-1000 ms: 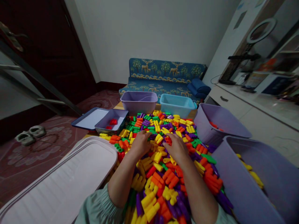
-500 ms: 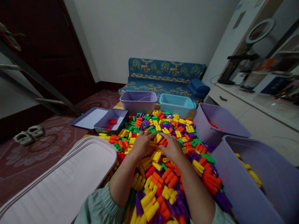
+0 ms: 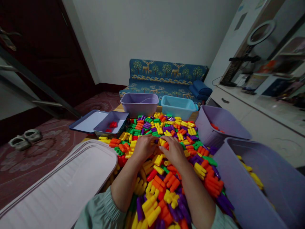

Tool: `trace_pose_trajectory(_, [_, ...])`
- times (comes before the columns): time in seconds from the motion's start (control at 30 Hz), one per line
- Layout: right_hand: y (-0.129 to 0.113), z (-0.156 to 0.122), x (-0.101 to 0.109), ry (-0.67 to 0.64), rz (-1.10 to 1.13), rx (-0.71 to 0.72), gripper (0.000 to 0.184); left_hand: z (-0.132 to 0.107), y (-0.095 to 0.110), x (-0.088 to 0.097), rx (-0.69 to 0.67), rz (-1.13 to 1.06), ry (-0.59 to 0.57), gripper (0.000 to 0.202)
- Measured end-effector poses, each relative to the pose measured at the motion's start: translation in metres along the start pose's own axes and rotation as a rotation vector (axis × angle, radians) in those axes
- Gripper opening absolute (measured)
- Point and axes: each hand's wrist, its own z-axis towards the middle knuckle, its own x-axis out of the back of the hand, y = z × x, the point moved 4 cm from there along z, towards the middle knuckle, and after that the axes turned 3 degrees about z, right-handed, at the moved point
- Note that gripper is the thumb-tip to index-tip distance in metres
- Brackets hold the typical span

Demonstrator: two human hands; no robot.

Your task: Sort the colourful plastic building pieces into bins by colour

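Observation:
A thick heap of plastic building blocks (image 3: 169, 180) in yellow, orange, red, green and purple spreads under my forearms. Over its middle my left hand (image 3: 145, 147) curls inward, fingertips turned toward the other hand; what it grips is hidden. Close beside it, my right hand (image 3: 175, 149) bends its fingers and thumb round a yellow block (image 3: 162, 142), with orange showing just behind. The fingertips of both hands nearly meet. Loose yellow blocks (image 3: 158, 159) lie right below the hands.
Stacked white lids (image 3: 71, 181) lie at left, near a metal tin (image 3: 101, 130) with red blocks. A purple bin (image 3: 139, 108) and a blue bin (image 3: 178, 106) stand behind the heap. Two purple bins (image 3: 202, 127) on the right hold orange and yellow blocks.
The view has shifted slightly, so everything sits a little further left. My hands stay close together over the heap, with the fingertips slightly rearranged.

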Motion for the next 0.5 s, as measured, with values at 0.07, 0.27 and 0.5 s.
trace_pose_trajectory(0.07, [-0.002,0.0,0.003,0.003,-0.02,0.023,0.03,0.001,-0.001,-0.001,-0.018,-0.007,-0.018,0.037])
trace_pose_trajectory(0.27, [0.006,-0.002,0.012,0.045,-0.164,-0.1,0.019,0.0,-0.007,0.008,0.119,0.105,-0.028,0.026])
trace_pose_trajectory(0.5, [0.002,0.0,0.034,0.091,-0.117,-0.068,0.028,-0.005,-0.01,0.017,0.195,0.194,-0.175,0.031])
